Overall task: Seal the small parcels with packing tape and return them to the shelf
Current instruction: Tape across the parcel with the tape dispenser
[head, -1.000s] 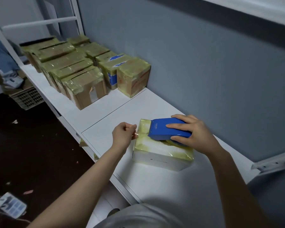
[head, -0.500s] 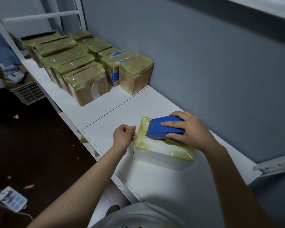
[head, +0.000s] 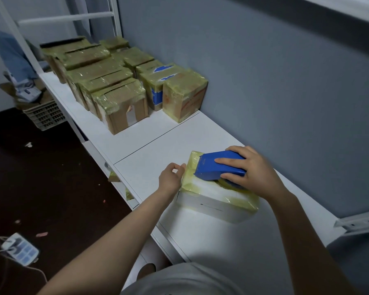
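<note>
A long white shelf point(head: 158, 150) runs along a flat grey-blue wall point(head: 264, 81), made of smooth matt panels with a thin seam between two of them. It is carried by a white metal frame point(head: 68, 18), and a pale metal bracket point(head: 358, 220) shows at the right edge. Below on the left is a dark floor point(head: 41, 177) with small scraps on it, a white power strip point(head: 19, 249) and a pale slatted plastic crate point(head: 45, 113).

At the far end of the shelf stands a close group of brown cardboard parcels point(head: 119, 103), boxy and upright, each wrapped in glossy, wrinkled yellowish tape, and two bear blue patches.

The white parcel point(head: 211, 201) lies flat on the near panel, well apart from that group, a low oblong box. Its top and ends are covered in shiny tape point(head: 192, 167) of the same yellowish kind.

On its top rests a blue tape dispenser point(head: 217, 167) of hard smooth plastic, wedge-shaped, its front edge pointing left.

The left hand point(head: 170, 179) reaches in with a straight forearm. Its fingers are curled in, and thumb and forefinger pinch the tape at the parcel's left end.

The right hand point(head: 251, 173) lies over the dispenser from the right, wrist bent, and grips it. The forefinger lies flat along the top, the thumb on the far side, and the other fingers curl round the near side
</note>
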